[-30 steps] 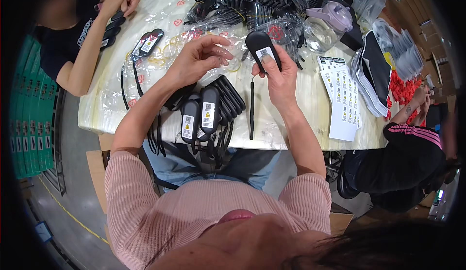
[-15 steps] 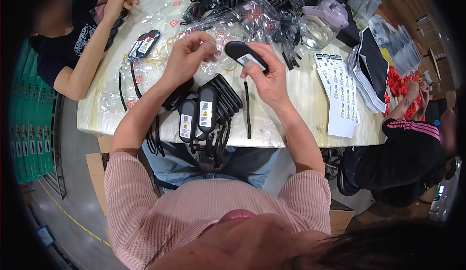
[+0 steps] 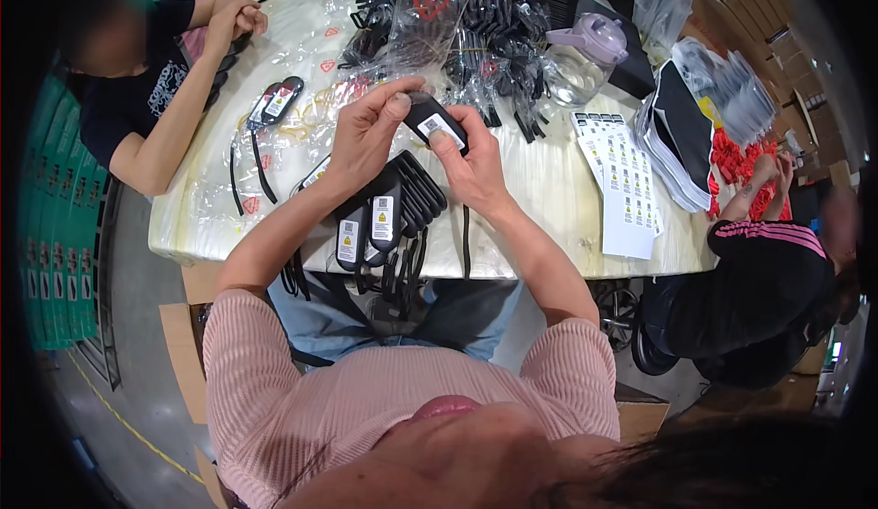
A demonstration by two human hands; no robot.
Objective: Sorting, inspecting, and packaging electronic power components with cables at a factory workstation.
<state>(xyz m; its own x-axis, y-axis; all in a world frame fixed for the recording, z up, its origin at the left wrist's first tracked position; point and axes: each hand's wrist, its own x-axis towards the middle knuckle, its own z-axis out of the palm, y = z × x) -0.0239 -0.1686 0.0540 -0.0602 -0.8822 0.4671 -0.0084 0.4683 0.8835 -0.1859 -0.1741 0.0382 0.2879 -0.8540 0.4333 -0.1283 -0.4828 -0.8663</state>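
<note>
My right hand (image 3: 471, 166) grips a black oval handheld device (image 3: 444, 134) with a white label facing up; its black strap hangs down toward the table edge. At the device's far left end, my left hand (image 3: 361, 139) is closed in a pinch, apparently on the near edge of a clear plastic bag (image 3: 430, 1) with a red print. Whether the device's tip is inside the bag I cannot tell. Below my hands lies a stack of black devices (image 3: 416, 189); labels show on the nearest ones (image 3: 383, 221), and their straps droop over the edge.
Label sheets (image 3: 627, 193) lie at right, beside a stack of papers (image 3: 677, 143). A lidded clear jug (image 3: 585, 56) stands behind them. Bagged devices (image 3: 503, 33) are heaped at the back; labelled devices (image 3: 276, 99) lie left. People sit at both sides.
My left hand has come right and met the device's far end. The device has shifted slightly left in my right hand. A printed clear bag now lies spread out beyond it.
</note>
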